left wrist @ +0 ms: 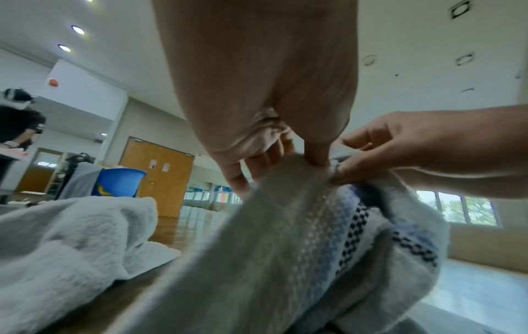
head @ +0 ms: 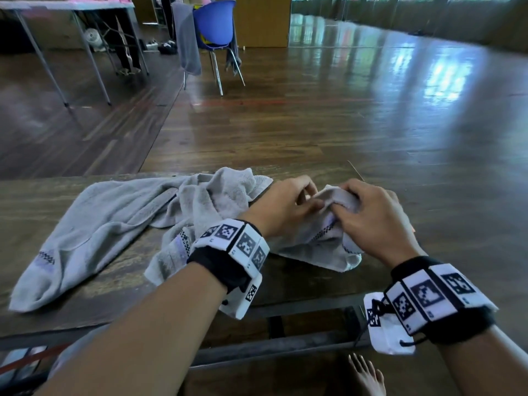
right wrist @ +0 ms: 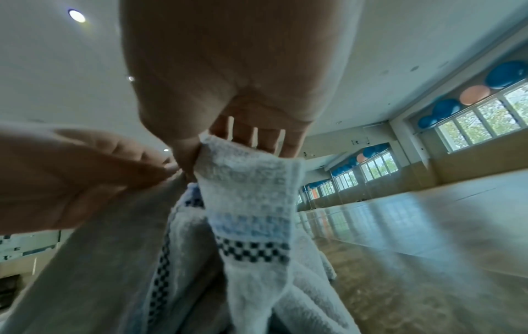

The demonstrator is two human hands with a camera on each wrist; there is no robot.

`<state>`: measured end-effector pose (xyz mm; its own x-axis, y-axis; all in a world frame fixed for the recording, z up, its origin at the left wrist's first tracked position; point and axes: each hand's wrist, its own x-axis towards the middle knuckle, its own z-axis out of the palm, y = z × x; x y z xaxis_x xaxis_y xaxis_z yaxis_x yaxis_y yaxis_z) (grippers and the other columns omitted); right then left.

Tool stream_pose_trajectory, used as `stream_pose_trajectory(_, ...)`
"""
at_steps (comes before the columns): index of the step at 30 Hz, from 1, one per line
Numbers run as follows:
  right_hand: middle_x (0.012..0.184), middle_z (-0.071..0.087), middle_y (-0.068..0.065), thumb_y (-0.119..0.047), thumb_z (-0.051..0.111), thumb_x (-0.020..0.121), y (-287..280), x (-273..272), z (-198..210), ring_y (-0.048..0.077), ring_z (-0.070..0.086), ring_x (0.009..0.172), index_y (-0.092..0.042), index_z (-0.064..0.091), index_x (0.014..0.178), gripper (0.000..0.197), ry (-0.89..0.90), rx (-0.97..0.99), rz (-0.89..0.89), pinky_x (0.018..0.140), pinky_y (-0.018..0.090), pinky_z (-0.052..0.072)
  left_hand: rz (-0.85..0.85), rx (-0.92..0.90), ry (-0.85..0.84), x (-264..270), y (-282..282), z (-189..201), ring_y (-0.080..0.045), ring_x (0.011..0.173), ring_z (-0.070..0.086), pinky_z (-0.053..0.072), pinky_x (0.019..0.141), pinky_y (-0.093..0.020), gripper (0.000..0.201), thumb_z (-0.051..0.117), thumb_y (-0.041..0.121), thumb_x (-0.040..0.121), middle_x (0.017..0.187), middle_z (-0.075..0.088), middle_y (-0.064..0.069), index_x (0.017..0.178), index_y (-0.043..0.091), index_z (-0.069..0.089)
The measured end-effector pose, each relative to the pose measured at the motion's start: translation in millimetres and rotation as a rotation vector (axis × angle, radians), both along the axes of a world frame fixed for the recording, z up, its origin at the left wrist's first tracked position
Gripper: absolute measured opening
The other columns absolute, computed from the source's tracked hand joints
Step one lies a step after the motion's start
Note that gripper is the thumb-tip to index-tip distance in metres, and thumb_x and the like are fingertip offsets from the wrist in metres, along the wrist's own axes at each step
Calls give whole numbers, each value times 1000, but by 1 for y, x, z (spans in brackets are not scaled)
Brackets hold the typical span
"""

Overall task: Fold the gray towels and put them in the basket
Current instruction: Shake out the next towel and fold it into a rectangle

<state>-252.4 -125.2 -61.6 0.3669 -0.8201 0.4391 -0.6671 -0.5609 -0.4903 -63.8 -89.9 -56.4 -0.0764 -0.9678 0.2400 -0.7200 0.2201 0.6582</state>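
Two gray towels with checkered bands lie on a dark wooden table (head: 43,195). One towel (head: 100,224) sprawls crumpled across the left half. The other towel (head: 314,250) is bunched near the middle, and both hands hold its raised end. My left hand (head: 314,198) pinches the cloth between thumb and fingers. My right hand (head: 344,202) pinches the same end right beside it. The left wrist view shows the left hand (left wrist: 283,162) gripping the held towel (left wrist: 285,248). In the right wrist view my right hand (right wrist: 220,147) nips a hemmed corner of this towel (right wrist: 251,203). No basket is in view.
A blue chair (head: 214,24) draped with gray cloth stands on the wooden floor beyond the table. A folding table (head: 65,7) stands at the far left with a person behind it. A bare foot (head: 368,375) shows beneath the table's near edge.
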Motion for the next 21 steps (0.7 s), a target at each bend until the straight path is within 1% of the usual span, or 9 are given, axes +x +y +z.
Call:
stream_pose_trajectory(4,72,61,-8,-35,60,90,-15,-15,0,18,57,71,-26,57,84,11,-86,-54,-123,64,32,42,23,158,-128,20,3,-9,-17,75,62,48,66,-27,16,64,21,91,83,71,-5,86,7,70)
stream_pose_trajectory(6,74,59,-5,-37,61,90,-19,-21,1,17,56,70,-31,56,77,15,-89,-55,-125,61,30,38,104,140,-82,24,2,-11,-18,76,61,49,67,-28,15,60,19,94,85,68,-5,89,6,66)
stream_pose_trajectory(8,75,59,-5,-41,61,89,-20,-23,0,15,56,70,-32,57,75,17,-76,-37,-134,60,32,41,120,106,-5,23,4,-8,-16,78,61,51,70,-30,18,62,28,94,85,66,0,93,10,62)
stream_pose_trajectory(11,70,64,-6,-43,62,88,-16,-17,-5,14,61,70,-24,64,84,19,-84,7,-86,62,38,53,31,54,-8,9,10,-9,-7,80,61,53,71,-27,42,71,53,82,94,64,7,101,18,57)
stream_pose_trajectory(13,68,64,-9,-45,62,86,-11,-11,-8,7,60,66,-26,65,85,19,-71,-4,-54,55,32,49,3,57,-48,-3,12,-14,-6,88,61,55,76,-31,56,70,67,72,102,63,8,103,23,56)
stream_pose_trajectory(15,66,63,-11,-51,60,84,-8,-8,-9,5,59,64,-30,65,83,22,-46,-19,-71,50,27,42,10,86,-82,-9,11,-18,-8,89,63,56,79,-37,56,67,73,69,101,65,10,99,26,59)
stream_pose_trajectory(18,71,67,-13,-56,61,82,-12,-13,-5,11,64,72,-37,68,84,20,-72,66,-83,58,31,49,90,65,-110,-7,6,-17,-15,82,65,57,77,-41,35,58,58,75,89,68,9,86,24,63)
stream_pose_trajectory(20,72,69,-11,-50,67,80,-15,-18,-1,12,66,73,-38,70,86,14,-75,123,-79,64,34,54,182,39,-134,-1,1,-13,-19,79,64,57,75,-42,19,58,41,80,83,67,6,84,24,62)
stream_pose_trajectory(21,69,69,-10,-43,70,78,-16,-20,1,10,65,71,-37,71,85,9,-71,133,-72,63,32,55,231,30,-144,3,0,-11,-20,78,63,57,74,-42,11,57,35,83,80,67,5,81,25,61)
